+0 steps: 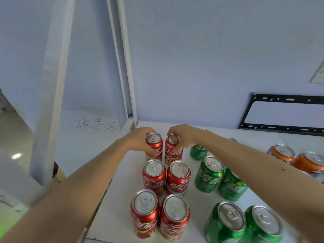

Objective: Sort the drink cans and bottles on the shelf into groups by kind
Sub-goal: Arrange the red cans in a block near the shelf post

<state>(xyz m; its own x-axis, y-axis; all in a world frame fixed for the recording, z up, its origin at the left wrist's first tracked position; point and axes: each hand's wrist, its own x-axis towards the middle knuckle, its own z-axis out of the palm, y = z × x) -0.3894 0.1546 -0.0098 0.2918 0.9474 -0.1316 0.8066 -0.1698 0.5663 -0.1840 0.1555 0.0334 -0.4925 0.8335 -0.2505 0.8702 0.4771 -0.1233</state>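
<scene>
At shelf (122, 190) back, left hand (140, 141) and right hand (182, 135) each around 1 red can (154, 146).

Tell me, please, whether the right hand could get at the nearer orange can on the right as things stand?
Probably yes, once it lets go. The right hand grips a back-row red can, so it is busy. The nearer orange can stands upright on the forearm's outer side, top uncovered; the other orange can is beside it.
</scene>
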